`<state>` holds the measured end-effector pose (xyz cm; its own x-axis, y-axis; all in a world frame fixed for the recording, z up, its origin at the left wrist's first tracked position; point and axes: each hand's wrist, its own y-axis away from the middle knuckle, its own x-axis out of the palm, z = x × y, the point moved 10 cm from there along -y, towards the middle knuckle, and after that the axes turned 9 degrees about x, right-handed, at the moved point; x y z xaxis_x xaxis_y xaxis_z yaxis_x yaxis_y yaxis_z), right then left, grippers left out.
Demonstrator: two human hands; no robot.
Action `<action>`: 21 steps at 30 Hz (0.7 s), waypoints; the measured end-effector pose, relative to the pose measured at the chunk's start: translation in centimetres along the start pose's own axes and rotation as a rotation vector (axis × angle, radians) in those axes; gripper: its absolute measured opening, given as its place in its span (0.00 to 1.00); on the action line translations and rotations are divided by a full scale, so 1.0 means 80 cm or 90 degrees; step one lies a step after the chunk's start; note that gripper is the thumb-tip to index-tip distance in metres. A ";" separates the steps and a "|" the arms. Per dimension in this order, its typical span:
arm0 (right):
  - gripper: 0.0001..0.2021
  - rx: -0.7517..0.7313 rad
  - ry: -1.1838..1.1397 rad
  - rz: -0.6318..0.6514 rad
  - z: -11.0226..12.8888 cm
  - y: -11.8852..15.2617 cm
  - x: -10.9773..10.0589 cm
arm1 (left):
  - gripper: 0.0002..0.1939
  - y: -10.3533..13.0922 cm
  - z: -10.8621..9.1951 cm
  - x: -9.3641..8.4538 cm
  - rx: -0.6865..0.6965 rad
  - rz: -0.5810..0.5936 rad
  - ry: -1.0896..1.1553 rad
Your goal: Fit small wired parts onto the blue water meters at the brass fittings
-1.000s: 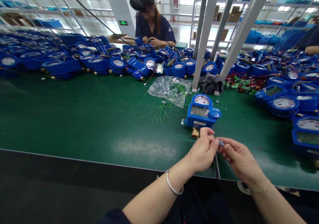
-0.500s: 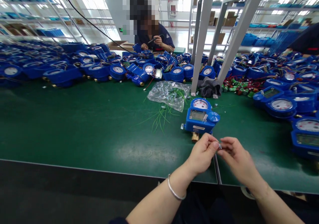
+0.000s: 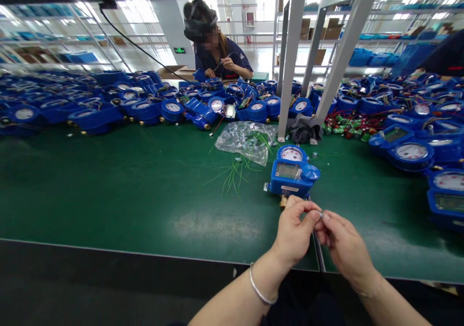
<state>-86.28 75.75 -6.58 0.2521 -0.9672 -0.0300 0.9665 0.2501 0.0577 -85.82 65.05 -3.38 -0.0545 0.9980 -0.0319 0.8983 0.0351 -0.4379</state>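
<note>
**Two grips, one tiny part, right above the bench edge**

Both hands meet in a fingertip pinch here: the left hand (image 3: 294, 234) and the right hand (image 3: 343, 246) are each clenched around the same small grey piece (image 3: 321, 214), which sits exactly between thumb and forefinger tips. It is too small to say what it is. It looks light and stiff, the sort of thing that slips out if the pinch loosens, so a fingertip hold at its two ends, as now, seems the sensible place to take it. A thin bracelet (image 3: 261, 293) rings the left wrist just behind the grip.

Directly beyond the grip, almost touching the left knuckles, lies a blue meter (image 3: 292, 173) with a round dial at its far end and a brass fitting towards the hands. That one looks heavy and hard-cased, with a dial window that may be fragile. Under the grip runs the seam of the green bench (image 3: 126, 190).

Further out and to the left of the meter, loose green wires (image 3: 234, 169) fan across the mat, spilling from a clear plastic bag (image 3: 246, 140). Beyond that a slanted metal post (image 3: 292, 60) rises, with a dark cloth (image 3: 304, 127) at its foot. Far out, meters pile up in rows (image 3: 90, 108), and a co-worker (image 3: 221, 57) sits handling something across the bench.
</note>
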 end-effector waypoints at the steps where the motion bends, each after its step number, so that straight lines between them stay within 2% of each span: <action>1: 0.17 0.079 -0.122 0.050 -0.013 -0.001 0.011 | 0.10 0.000 -0.002 0.000 0.006 0.002 -0.011; 2: 0.17 0.129 -0.200 0.086 -0.021 0.000 0.020 | 0.10 0.001 -0.004 0.000 0.011 0.004 -0.023; 3: 0.17 0.143 -0.211 0.095 -0.022 0.001 0.023 | 0.10 0.002 -0.006 0.000 0.014 0.001 -0.032; 4: 0.17 0.123 -0.154 0.073 -0.020 0.002 0.018 | 0.10 0.002 -0.006 -0.001 0.015 -0.004 -0.036; 6: 0.13 -0.020 0.084 -0.051 0.005 0.005 -0.006 | 0.10 0.004 -0.006 -0.003 0.012 -0.017 -0.037; 8: 0.09 -0.205 0.326 -0.164 0.039 0.020 -0.015 | 0.11 0.005 -0.009 -0.003 0.017 -0.028 -0.038; 10: 0.08 -0.311 0.431 -0.199 0.055 0.031 -0.010 | 0.10 0.005 -0.012 -0.001 0.024 -0.029 -0.038; 12: 0.11 -0.256 0.364 -0.154 0.046 0.023 -0.010 | 0.10 0.004 -0.013 0.001 0.020 -0.021 -0.028; 15: 0.19 -0.068 0.184 -0.033 0.010 0.006 0.002 | 0.09 0.005 -0.009 0.001 0.011 -0.019 -0.029; 16: 0.19 -0.036 0.164 -0.017 0.003 0.004 0.005 | 0.09 0.006 -0.007 -0.001 0.005 -0.028 -0.030; 18: 0.18 -0.044 0.194 -0.047 0.001 0.004 0.002 | 0.09 0.009 0.000 -0.006 -0.007 -0.054 -0.031; 21: 0.12 -0.176 0.314 -0.153 0.020 0.014 -0.011 | 0.09 0.015 0.006 -0.010 -0.019 -0.083 -0.030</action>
<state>-85.47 76.84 -4.89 -0.0453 -0.8803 -0.4722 0.9593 0.0935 -0.2663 -84.90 64.31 -4.36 -0.1918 0.9812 -0.0187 0.8947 0.1670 -0.4143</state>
